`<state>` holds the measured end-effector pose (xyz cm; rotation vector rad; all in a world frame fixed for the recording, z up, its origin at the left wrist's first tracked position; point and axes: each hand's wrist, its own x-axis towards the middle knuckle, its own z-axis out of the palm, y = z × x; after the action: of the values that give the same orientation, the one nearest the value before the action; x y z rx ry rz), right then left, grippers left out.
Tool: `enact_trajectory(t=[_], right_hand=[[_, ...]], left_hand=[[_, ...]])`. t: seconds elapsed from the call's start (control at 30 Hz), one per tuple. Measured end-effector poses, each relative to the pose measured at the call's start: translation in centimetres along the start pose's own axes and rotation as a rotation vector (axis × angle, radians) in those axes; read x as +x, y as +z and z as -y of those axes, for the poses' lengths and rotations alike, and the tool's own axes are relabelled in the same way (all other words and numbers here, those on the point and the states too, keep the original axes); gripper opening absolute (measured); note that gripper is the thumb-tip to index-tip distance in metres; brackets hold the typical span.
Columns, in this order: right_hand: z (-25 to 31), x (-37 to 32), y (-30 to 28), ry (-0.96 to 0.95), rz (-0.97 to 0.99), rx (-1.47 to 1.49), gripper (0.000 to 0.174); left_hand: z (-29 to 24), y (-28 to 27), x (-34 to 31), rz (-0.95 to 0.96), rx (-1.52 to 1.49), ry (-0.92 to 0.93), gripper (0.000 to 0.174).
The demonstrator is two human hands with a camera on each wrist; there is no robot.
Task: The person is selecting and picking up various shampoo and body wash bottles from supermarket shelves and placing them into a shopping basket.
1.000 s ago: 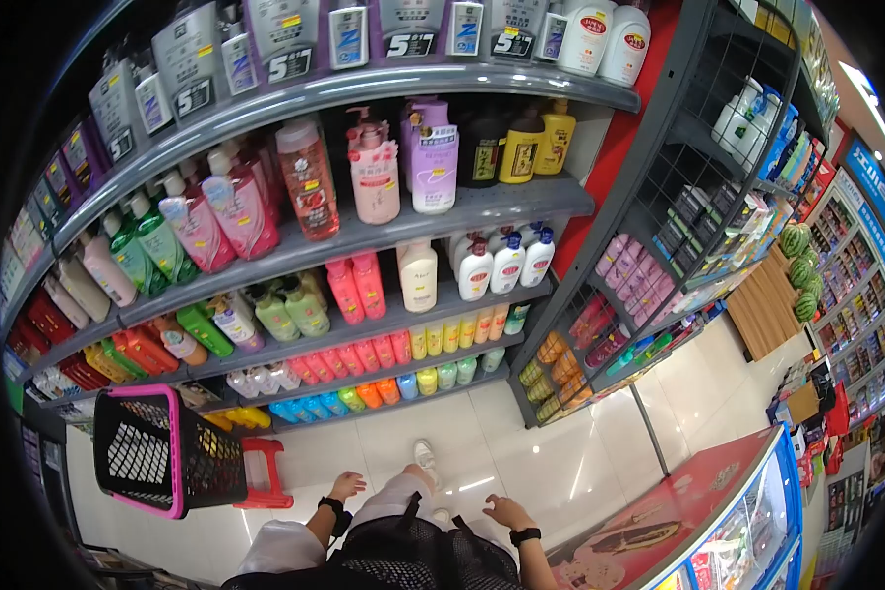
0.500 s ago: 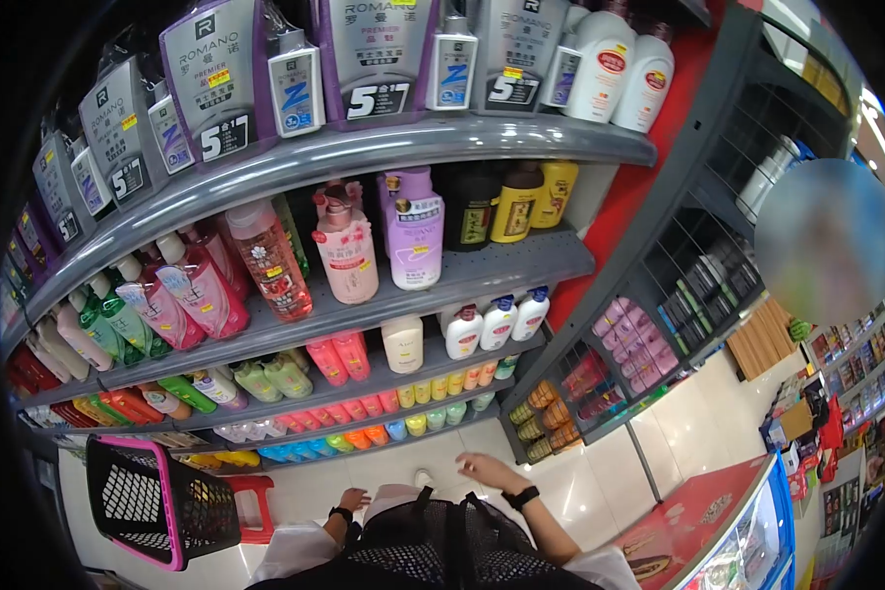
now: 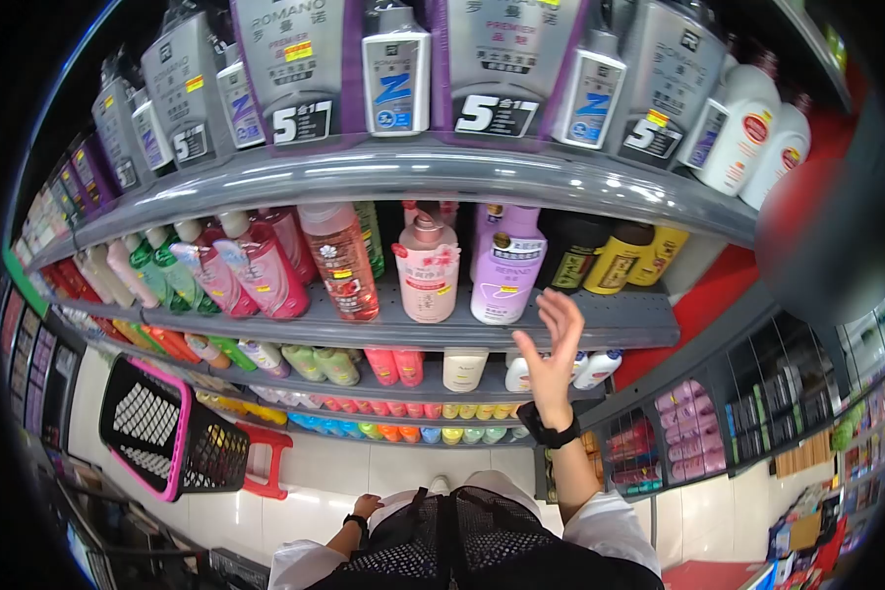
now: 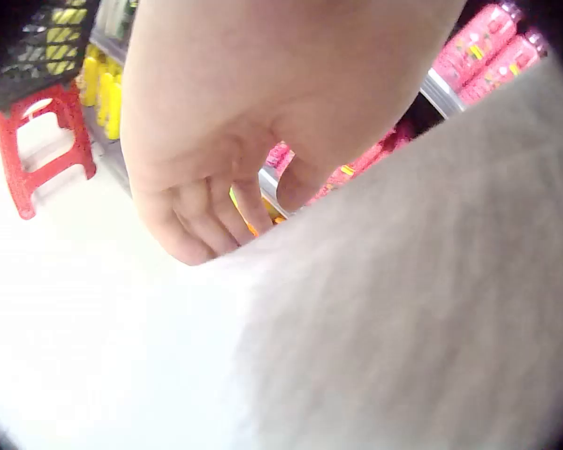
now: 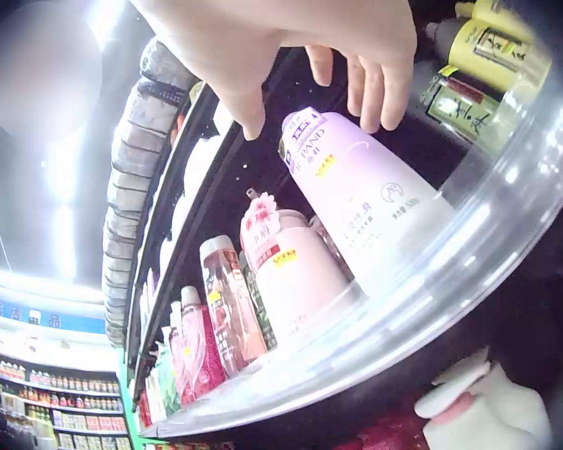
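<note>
Although held low by the waist half a second ago, now lifted to shelf height: right hand [image 3: 551, 349], fingers [image 5: 371, 84] straight and spread apart, gripping nothing. Just left of the fingertips, near but not touched: lilac bottle [image 3: 506, 265], upright on the grey shelf [image 3: 619, 324]. Further left of the fingers, a pink pump bottle [image 3: 428, 270]; just above them, a black bottle [image 3: 572, 254]. Far below, left hand [image 3: 367, 506] hanging at the hip as before, fingers loosely curled, empty. Left of it, black-and-pink basket [image 3: 157, 433] on red stool [image 3: 265, 462].

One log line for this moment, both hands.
right hand: open, by lilac bottle on shelf, no grip | left hand: loose, empty, by leg | basket: on red stool
</note>
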<state>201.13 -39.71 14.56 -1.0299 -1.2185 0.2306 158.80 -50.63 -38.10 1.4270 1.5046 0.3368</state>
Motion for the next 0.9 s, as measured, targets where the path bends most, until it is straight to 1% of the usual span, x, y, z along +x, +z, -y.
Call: enact_trajectory(t=[0.03,0.1,0.13,0.17,0.2,0.23,0.27,0.33,0.37,0.4,0.43,0.47,0.53,0.57,0.63,0.7,0.77,0.83,0.87,0.9], right_hand=[[-0.4,1.0,0.3,-0.029,0.006,0.036,0.075],[-1.4,2.2,1.1,-0.030,0.030,0.064,0.079],[-2.0,2.6,1.4,0.021,0.057,0.064,0.085],[-2.6,2.9,1.7,0.022,0.093,0.087,0.085],[-3.2,2.9,2.1,0.052,0.080,0.084,0.088],[-3.4,2.7,2.7,0.085,0.059,0.084,0.091],[-2.5,2.7,3.0,0.060,0.027,0.016,0.094],[-2.7,2.6,3.2,0.116,-0.003,0.047,0.094],[-2.8,2.6,3.3,0.136,-0.011,0.064,0.093],[-2.8,2.6,3.5,0.121,-0.029,0.059,0.085],[-2.8,2.5,3.3,0.120,-0.019,0.067,0.085],[-2.9,2.4,3.0,0.118,-0.009,0.061,0.081],[-2.3,2.4,2.9,0.122,-0.003,0.077,0.072],[-2.3,2.1,2.7,0.121,0.007,0.082,0.072],[-1.9,2.2,2.6,0.062,-0.013,0.018,0.070],[-1.6,1.8,2.1,0.069,0.006,0.056,0.070],[-1.9,1.4,1.8,0.037,-0.050,0.172,0.072],[-3.5,0.7,0.9,0.058,-0.013,0.180,0.075],[-3.9,0.5,0.6,0.092,0.012,0.159,0.076],[-4.1,0.5,0.4,0.126,0.038,0.138,0.077]], left_hand=[[-0.7,0.2,-1.8,-0.024,-0.017,-0.021,0.029],[-2.3,0.2,-5.9,-0.143,-0.290,-0.372,0.028],[-0.7,1.3,-7.4,-0.179,0.045,-0.232,0.029],[-2.9,1.3,-9.9,-0.245,-0.132,-0.388,0.028],[-2.0,2.6,-10.9,-0.278,-0.240,-0.415,0.031],[0.1,3.7,-12.0,-0.314,-0.336,-0.438,0.034],[0.7,5.2,-14.1,-0.345,-0.352,-0.460,0.034],[1.1,7.5,-17.0,-0.281,0.387,-0.036,0.034],[1.3,7.7,-17.4,-0.300,0.384,-0.052,0.034],[2.5,8.4,-19.6,-0.317,0.328,-0.087,0.034],[3.3,9.4,-22.8,-0.324,0.270,-0.114,0.034],[2.7,9.8,-24.6,-0.331,0.211,-0.139,0.034],[2.1,11.3,-23.9,-0.344,0.093,-0.190,0.035],[1.9,12.3,-23.1,-0.349,0.034,-0.213,0.035],[0.9,13.0,-21.2,-0.370,-0.087,-0.243,0.035],[0.8,13.2,-20.0,-0.372,-0.218,-0.292,0.035],[0.8,13.8,-17.8,-0.370,-0.338,-0.332,0.036],[0.8,14.3,-17.9,-0.363,-0.449,-0.365,0.036],[0.9,14.1,-17.7,-0.354,-0.309,-0.399,0.037],[-1.0,12.7,-17.7,-0.344,-0.170,-0.433,0.038]])
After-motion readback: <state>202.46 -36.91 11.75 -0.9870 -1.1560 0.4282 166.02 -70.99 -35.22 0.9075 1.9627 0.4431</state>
